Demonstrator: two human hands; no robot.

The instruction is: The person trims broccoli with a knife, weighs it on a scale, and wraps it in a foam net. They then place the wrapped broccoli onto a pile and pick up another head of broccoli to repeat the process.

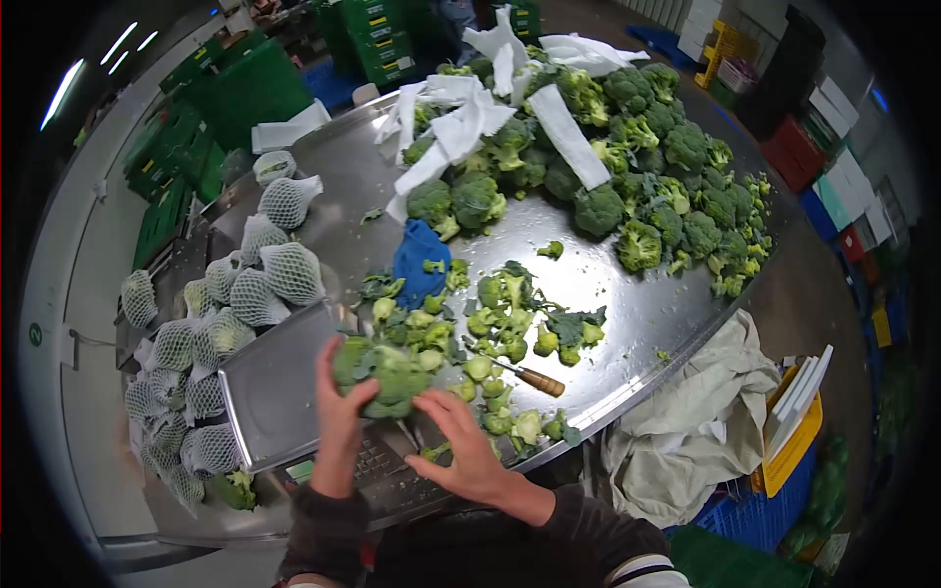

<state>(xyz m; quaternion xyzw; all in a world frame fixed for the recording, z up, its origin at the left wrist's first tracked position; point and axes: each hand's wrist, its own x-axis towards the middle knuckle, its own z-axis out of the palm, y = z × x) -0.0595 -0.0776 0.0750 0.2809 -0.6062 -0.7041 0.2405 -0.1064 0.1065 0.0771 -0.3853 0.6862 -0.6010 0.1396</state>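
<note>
A head of broccoli (384,380) is held up in my left hand (341,404), thumb and fingers wrapped around its left side. My right hand (472,459) is at its lower right, fingertips right at the florets, thumb spread away and palm free. Just below the broccoli, cut stem pieces (478,367) and small florets lie in a loose pile. A knife (539,380) with a wooden handle rests among them, its blade pointing left. Left of my hands is the bare metal tray (279,387) of a scale, whose keypad (368,468) is partly hidden behind my wrists.
Broccoli heads in white foam nets (260,294) crowd the table's left. A large broccoli heap (676,167) with white net sleeves (569,135) fills the far right. A blue cloth (421,265) lies mid-table. Beyond the right edge are a beige cloth (686,421) and a yellow crate (796,441).
</note>
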